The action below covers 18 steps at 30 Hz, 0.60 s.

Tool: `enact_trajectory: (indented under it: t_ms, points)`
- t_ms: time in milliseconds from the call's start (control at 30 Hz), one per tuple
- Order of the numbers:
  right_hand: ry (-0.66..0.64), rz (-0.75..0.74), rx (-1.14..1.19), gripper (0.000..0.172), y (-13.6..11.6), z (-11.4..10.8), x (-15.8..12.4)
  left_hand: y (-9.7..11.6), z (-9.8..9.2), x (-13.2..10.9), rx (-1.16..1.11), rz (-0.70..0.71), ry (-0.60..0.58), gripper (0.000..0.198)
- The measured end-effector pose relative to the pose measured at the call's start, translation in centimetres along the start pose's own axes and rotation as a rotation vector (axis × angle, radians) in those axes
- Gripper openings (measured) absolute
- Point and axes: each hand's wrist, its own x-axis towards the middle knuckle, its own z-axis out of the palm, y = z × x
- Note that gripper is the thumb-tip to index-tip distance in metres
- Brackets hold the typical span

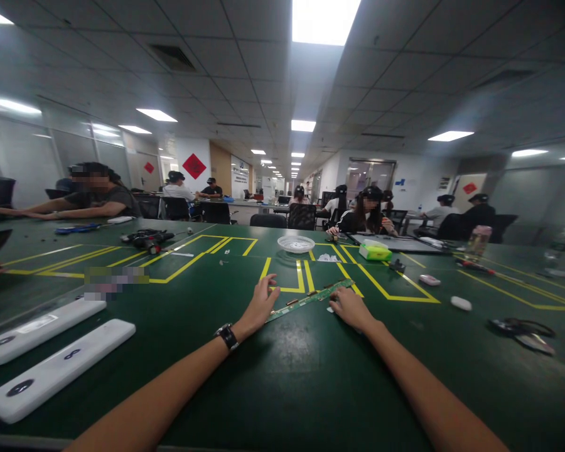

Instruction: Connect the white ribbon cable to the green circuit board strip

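Observation:
A long, narrow green circuit board [306, 302] lies slantwise between my hands, with several dark and brownish parts along its upper edge. My left hand [258, 304], with a dark watch [226, 336] on the wrist, is at its near left end. The fingers there are stretched and slightly apart, and the palm hides that end of the board. At the far right end, my right hand [351, 306] has its fingers curled down on the board. A small white piece [330, 309] shows beside the right fingertips.
Yellow tape lines mark the green table [282, 402]. Ahead stands a white round basket [295, 243], with a green-yellow box [375, 250] to its right. Two white power-bank-like bars [61, 367] lie at left, dark cables [148, 238] beyond. Co-workers sit around.

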Motion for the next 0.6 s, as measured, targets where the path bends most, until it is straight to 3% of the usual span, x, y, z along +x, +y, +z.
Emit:
enact_trajectory:
  t_ms: [67, 300, 500, 600]
  points:
    - [-0.002, -0.025, -0.053, 0.030, -0.4, 0.3, 0.1, 0.4, 0.2, -0.4, 0.028, 0.052, -0.033, 0.042]
    - [-0.010, 0.138, -0.128, 0.034, 1.4, 0.2, 0.0, 1.1, 0.6, -1.5, 0.127, 0.186, -0.137, 0.044]
    - [-0.054, -0.039, -0.068, 0.035, 1.6, 0.2, 0.3, 1.1, 0.5, -1.6, 0.190, 0.272, -0.171, 0.039]
    - [-0.049, 0.025, -0.099, 0.036, 1.7, 0.3, 0.4, 1.1, 0.3, -1.5, 0.222, 0.274, -0.158, 0.036]
